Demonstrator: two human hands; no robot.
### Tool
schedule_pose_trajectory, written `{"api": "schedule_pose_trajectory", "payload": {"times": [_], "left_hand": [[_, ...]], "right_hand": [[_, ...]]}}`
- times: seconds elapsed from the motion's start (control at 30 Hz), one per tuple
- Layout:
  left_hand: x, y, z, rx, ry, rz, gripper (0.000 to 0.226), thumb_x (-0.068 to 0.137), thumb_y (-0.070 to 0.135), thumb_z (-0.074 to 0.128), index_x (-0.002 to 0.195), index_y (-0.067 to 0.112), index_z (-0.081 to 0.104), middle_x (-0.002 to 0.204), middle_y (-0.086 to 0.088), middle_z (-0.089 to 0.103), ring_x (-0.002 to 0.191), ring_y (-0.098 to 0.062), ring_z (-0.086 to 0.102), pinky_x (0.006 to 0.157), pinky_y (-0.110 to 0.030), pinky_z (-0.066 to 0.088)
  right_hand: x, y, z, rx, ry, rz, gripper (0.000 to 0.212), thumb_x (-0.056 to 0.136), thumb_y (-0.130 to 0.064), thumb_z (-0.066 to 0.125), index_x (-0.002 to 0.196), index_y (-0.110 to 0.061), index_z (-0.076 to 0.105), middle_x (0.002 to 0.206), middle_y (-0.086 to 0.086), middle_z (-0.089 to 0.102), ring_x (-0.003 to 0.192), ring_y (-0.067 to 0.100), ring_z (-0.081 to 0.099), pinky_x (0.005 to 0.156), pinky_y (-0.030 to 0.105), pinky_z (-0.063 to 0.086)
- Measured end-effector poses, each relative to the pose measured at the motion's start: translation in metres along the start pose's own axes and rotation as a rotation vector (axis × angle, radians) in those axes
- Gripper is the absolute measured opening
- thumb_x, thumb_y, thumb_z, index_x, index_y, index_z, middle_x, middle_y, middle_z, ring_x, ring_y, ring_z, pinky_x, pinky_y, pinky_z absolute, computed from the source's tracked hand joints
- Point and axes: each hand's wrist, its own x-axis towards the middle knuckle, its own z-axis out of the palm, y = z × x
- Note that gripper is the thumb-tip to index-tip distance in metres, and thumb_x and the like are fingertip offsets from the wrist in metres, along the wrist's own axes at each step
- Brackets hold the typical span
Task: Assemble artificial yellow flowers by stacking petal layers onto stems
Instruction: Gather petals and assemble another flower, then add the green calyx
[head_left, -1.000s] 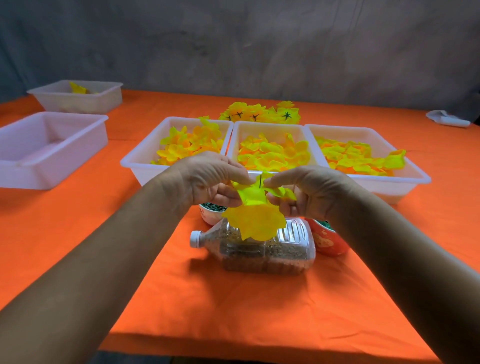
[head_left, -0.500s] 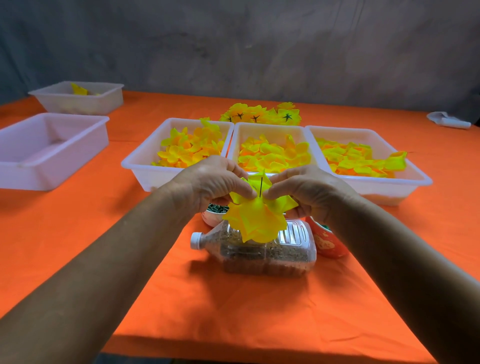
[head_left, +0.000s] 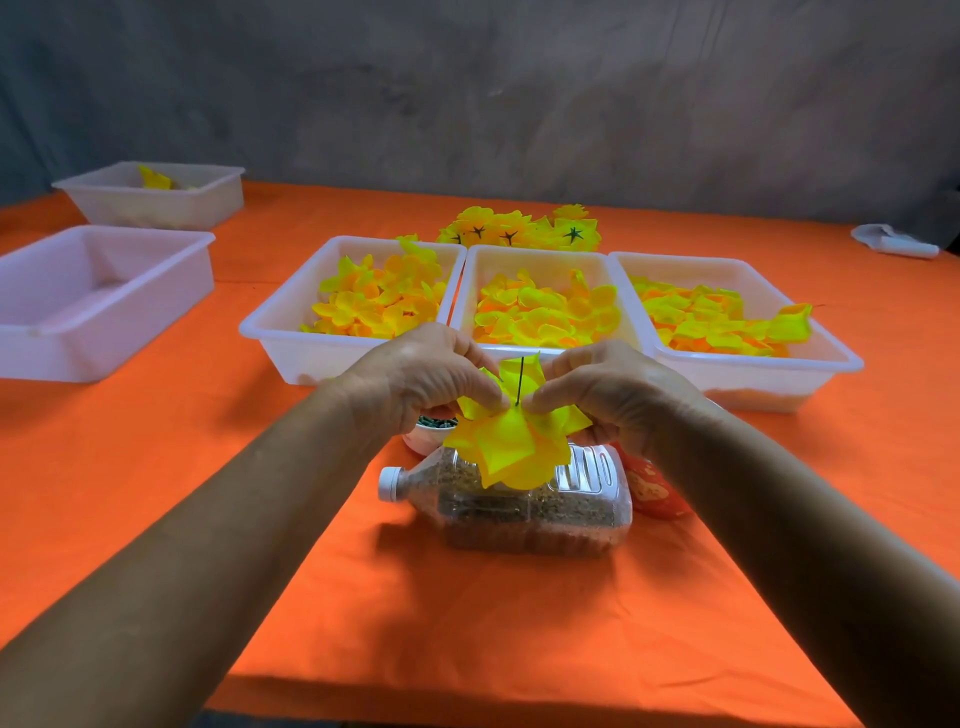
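From my seat I lose a good deal behind the hands; the left hand (head_left: 415, 376) and right hand (head_left: 613, 392) meet above the bottle (head_left: 519, 501), fingers curled, each pinching the petal layer (head_left: 511, 444) at its centre on either side of the stem (head_left: 520, 382); I see only the upper part of that thin dark stem rising between the fingertips, its lower end hidden under the petals; the layer hangs over the bottle, covering part of its top. The bottle lies on its side, cap to the left, holding a grainy fill I cannot identify. A white cup (head_left: 428, 434) of dark green bits is mostly hidden by the left hand; a red cup (head_left: 654, 491) is largely behind the right wrist. I count five trays: three side by side holding loose petals, the left tray (head_left: 275, 338), middle tray (head_left: 470, 291) and right tray (head_left: 831, 358); one bare tray (head_left: 156, 291) cut off at the left edge; one far tray (head_left: 202, 197) with a yellow piece or two inside. Behind the middle tray lies a heap of finished flowers (head_left: 519, 231); I make out three dark star centres, the true count unclear. A pale object (head_left: 893, 241) at far right is too small to name.
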Motion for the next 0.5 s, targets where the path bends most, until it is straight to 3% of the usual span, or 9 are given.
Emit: {"api": "schedule_pose_trajectory", "payload": {"times": [0.23, 0.5], "left_hand": [[0.0026, -0.0004, 0.0022, -0.018, -0.009, -0.007, 0.022, 0.071, 0.001, 0.076, 0.074, 0.018, 0.062, 0.082, -0.002, 0.055, 0.069, -0.016, 0.051, 0.056, -0.023, 0.042], [0.0043, -0.0018, 0.0028, -0.055, 0.015, -0.011, 0.019, 0.069, 0.004, 0.078, 0.074, 0.016, 0.063, 0.074, -0.001, 0.055, 0.077, -0.021, 0.053, 0.057, -0.026, 0.041]], "right_hand": [[0.0025, 0.001, 0.0005, 0.019, 0.001, 0.014, 0.024, 0.07, 0.001, 0.075, 0.068, -0.016, 0.059, 0.068, 0.004, 0.057, 0.066, 0.018, 0.053, 0.053, 0.024, 0.04], [0.0018, 0.0015, 0.0001, 0.016, -0.005, 0.005, 0.021, 0.071, 0.0, 0.075, 0.07, -0.016, 0.06, 0.069, 0.004, 0.056, 0.063, 0.016, 0.052, 0.052, 0.022, 0.042]]}}
